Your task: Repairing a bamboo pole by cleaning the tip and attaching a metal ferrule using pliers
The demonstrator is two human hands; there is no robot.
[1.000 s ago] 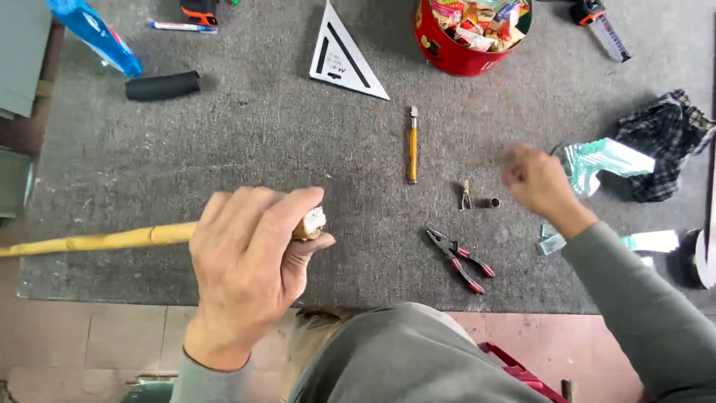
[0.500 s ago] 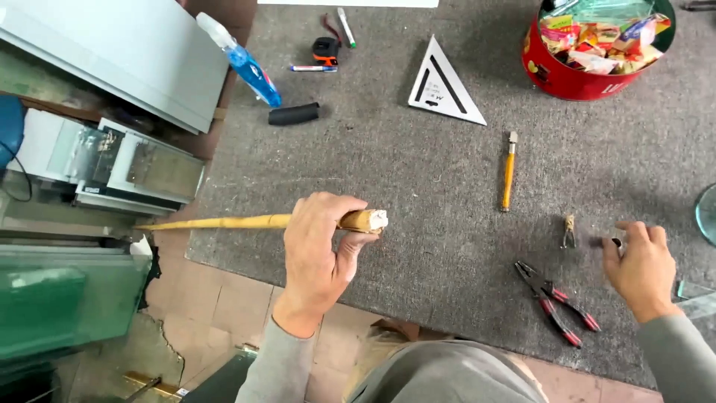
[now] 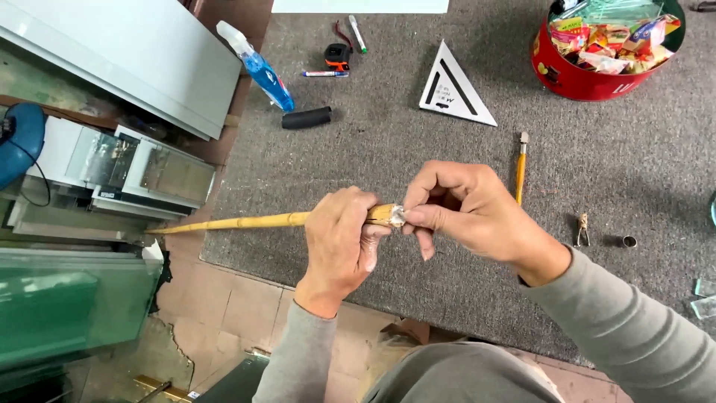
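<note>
My left hand (image 3: 340, 240) is closed around the thick end of a long yellow bamboo stick (image 3: 239, 222), which points left past the edge of the grey mat (image 3: 418, 164). My right hand (image 3: 466, 209) has its thumb and fingertips pinched on the stick's pale end (image 3: 396, 215), right beside my left hand. Whether the right fingers hold a small piece there is hidden.
On the mat lie a white triangular square (image 3: 453, 89), a yellow-handled tool (image 3: 520, 166), a black grip (image 3: 306, 118), a blue spray bottle (image 3: 259, 67), a tape measure (image 3: 338, 55), pens, a small clip (image 3: 581, 228) and ring (image 3: 629, 241). A red tin of packets (image 3: 597, 52) stands far right. Glass panels lie left.
My right hand has come from the small parts at the right of the mat to the stick's end. The view has shifted left, and the left hand kept its hold.
</note>
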